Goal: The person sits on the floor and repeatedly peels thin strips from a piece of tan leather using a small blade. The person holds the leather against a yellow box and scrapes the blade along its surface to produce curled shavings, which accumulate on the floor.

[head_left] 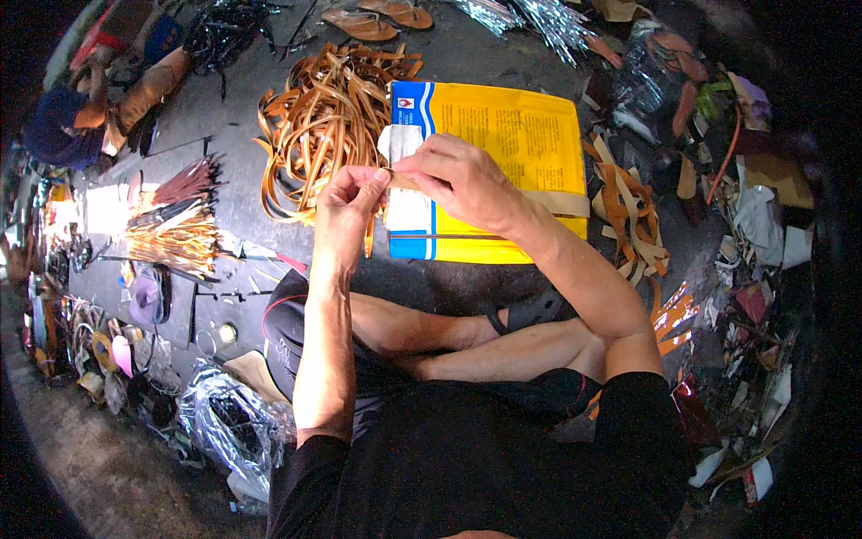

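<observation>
My left hand [348, 199] pinches one end of a short tan strip [403, 182] between thumb and finger. The fingers of my right hand [469, 182] are closed on the same strip, close beside the left fingertips. Both hands are over a yellow, blue and white rectangular container [512, 117] lying flat in front of my crossed legs. Across its right part runs a pale tan band [561, 204], partly hidden by my right wrist. A thin dark strip [449, 236] crosses its near side. A heap of curled brown leather-like strips [310, 117] lies left of the container.
More tan strips [628, 207] lie to the right. Bundled dark and orange strips [175, 216] are on the left, with clear plastic [233, 418] nearer me. Sandals [364, 24] lie at the far side. Scraps [754, 314] cover the right side. Another person [67, 126] sits far left.
</observation>
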Demonstrator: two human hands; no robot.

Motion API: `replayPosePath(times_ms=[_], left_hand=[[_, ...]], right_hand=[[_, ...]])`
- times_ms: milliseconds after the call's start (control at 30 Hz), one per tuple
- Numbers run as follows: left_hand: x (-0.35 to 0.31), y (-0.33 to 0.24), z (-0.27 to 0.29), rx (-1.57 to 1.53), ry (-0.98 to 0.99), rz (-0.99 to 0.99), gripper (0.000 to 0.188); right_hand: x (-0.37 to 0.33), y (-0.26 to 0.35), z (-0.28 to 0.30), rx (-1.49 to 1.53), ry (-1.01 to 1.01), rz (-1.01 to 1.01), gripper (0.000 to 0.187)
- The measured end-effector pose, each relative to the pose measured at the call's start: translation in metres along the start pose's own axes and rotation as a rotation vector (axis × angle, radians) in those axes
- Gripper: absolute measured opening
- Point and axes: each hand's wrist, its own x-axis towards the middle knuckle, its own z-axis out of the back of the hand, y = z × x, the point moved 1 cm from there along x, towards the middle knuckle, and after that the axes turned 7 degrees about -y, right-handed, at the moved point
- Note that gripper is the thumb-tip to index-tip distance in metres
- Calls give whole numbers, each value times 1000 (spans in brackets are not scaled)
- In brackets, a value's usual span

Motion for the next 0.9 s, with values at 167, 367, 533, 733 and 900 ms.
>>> replayPosePath(times_ms=[167,367,533,733,900], left_hand=[[4,-6,-8,81,-51,26,16],[-5,3,-9,-90,-84,101,19],[-12,3,-11,25,-145,-41,16],[-5,13,-6,-181,-97,128,17],[2,33,4,-346,-111,201,15]], right_hand=[[0,5,-1,-241,93,155,10],[1,12,-4,-85,-27,0,14],[3,11,-5,-95,-20,-27,14],[0,10,-5,-12,-22,-44,13],[-1,9,-3,9,-19,-40,11]])
